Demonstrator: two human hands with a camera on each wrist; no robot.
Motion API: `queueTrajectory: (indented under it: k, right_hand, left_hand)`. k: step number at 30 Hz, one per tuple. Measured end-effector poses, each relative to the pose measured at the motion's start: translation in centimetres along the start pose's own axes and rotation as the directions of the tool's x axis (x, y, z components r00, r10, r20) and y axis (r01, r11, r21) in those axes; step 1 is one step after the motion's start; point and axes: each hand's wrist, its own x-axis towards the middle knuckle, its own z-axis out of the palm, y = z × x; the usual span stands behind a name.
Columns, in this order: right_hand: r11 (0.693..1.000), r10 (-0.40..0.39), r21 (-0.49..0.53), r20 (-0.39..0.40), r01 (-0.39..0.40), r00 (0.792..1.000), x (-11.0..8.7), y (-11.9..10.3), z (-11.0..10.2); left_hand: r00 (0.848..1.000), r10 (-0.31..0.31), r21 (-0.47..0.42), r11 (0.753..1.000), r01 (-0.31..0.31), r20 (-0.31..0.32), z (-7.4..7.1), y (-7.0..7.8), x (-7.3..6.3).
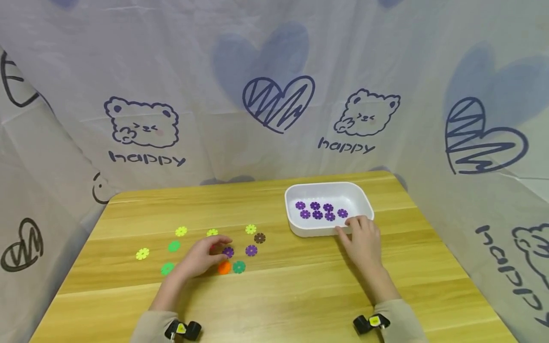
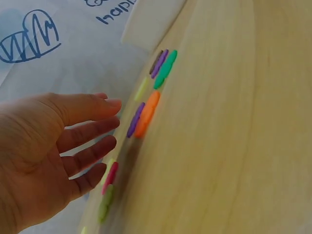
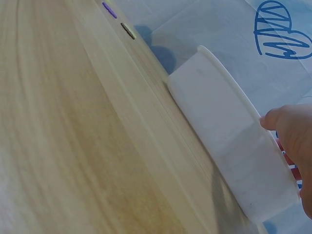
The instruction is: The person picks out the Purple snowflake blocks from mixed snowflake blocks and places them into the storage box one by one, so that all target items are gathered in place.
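My left hand (image 1: 203, 256) hovers over the table's left part with fingers loosely bent and parted. In the left wrist view, a gap separates the thumb from the fingers, with nothing between them. Close to its fingertips lies a purple snowflake disc (image 1: 228, 252), beside an orange disc (image 1: 224, 267). A pink disc is mostly hidden behind the hand. My right hand (image 1: 363, 240) holds the near rim of a white plastic tray (image 1: 313, 232), thumb at the rim and fingers reaching over it. Several purple snowflake discs (image 1: 317, 215) lie inside the tray.
Around the left hand are a teal disc (image 1: 238, 267), another purple disc (image 1: 251, 250), a brown disc (image 1: 259, 237), green discs (image 1: 174, 246) and several yellow discs (image 1: 181, 231). A printed cloth (image 1: 206, 71) hangs behind the wooden table (image 1: 291, 295).
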Motion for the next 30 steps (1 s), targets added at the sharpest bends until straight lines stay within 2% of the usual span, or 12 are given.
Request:
queueTrajectory:
  k: [6,11,15,21,30]
  right_hand:
    - [1.000,-0.003,0.007,-0.003,0.003,1.000,-0.1,-0.1,0.1]
    - [1.000,-0.009,0.004,-0.010,0.009,1.000,-0.3,0.0,0.2]
    - [1.000,-0.013,0.003,-0.018,0.013,1.000,-0.3,0.0,0.3]
    - [1.000,-0.010,0.006,-0.019,0.010,1.000,-0.1,0.0,0.1]
    - [1.000,-0.014,-0.004,-0.030,0.014,0.999,-0.2,-0.1,0.0]
  left_hand:
    - [1.000,0.009,0.040,0.999,-0.009,-0.001,0.2,-0.8,0.5]
    - [1.000,0.011,0.013,1.000,-0.011,0.011,0.6,-1.5,0.8]
    - [1.000,0.020,0.003,1.000,-0.020,0.021,0.7,-1.6,1.1]
    - [0.998,0.043,0.047,0.998,-0.045,0.042,0.5,-1.6,1.4]
    - [0.999,0.035,0.058,0.998,-0.035,-0.006,0.4,-1.2,1.4]
